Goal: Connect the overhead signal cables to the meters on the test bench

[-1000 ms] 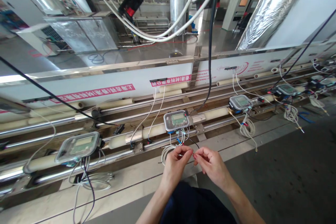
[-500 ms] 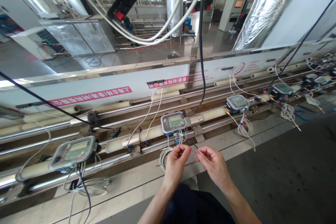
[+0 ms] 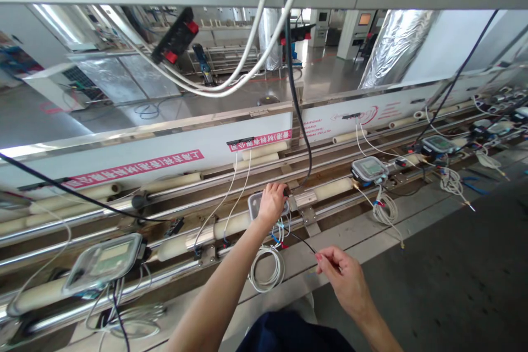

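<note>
My left hand [image 3: 273,203] reaches over the middle clear-lidded meter box [image 3: 254,204], its fingers bent at the box's right end beside a black connector; what they grip, if anything, is hidden. Nearer to me, my right hand [image 3: 340,272] pinches the end of a thin black cable [image 3: 303,241] that runs up to the underside of the same box. A coil of white cable [image 3: 267,270] hangs below the box, with small red and blue bits above it.
Similar boxes sit along the metal rails at left [image 3: 108,261] and right [image 3: 369,168], with coiled cables. White cables [image 3: 231,88] and a black cable [image 3: 295,99] hang from above. A white panel [image 3: 165,143] stands behind the rails.
My left hand has left the spot beside my right hand and moved up onto the middle box. My right hand has shifted slightly down and right, still pinching. The view has tilted up.
</note>
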Tool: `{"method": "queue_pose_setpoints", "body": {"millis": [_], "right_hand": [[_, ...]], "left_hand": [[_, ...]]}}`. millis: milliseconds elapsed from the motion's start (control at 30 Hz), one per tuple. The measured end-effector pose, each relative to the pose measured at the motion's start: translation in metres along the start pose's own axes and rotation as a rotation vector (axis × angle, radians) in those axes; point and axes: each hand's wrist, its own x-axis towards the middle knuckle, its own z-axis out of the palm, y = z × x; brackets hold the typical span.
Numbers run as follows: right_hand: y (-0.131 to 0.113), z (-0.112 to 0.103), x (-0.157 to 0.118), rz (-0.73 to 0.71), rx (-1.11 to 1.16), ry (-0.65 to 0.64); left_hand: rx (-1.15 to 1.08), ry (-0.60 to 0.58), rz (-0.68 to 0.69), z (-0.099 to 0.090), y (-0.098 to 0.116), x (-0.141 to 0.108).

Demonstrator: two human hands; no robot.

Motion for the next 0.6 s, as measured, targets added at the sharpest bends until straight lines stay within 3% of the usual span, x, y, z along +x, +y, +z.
{"method": "queue_pose_setpoints", "body": {"millis": [167,367,500,600], "right_hand": [[-0.007,-0.001,0.002,-0.021,0.009,0.011],[-0.019,0.007,0.009,-0.108,-0.037,0.012],[-0.023,0.015,0.008,-0.182,-0.122,0.023],[-0.026,0.019,0.006,-0.223,-0.177,0.052]], "left_hand": [[-0.114,-0.044,-0.072,-0.006,0.000,-0.019],[-0.393,-0.078,-0.225,-0.007,0.018,-0.087],[-0.839,-0.002,-0.409,-0.009,0.039,-0.117],[-0.928,0.044,-0.447,-0.014,0.052,-0.125]]}}
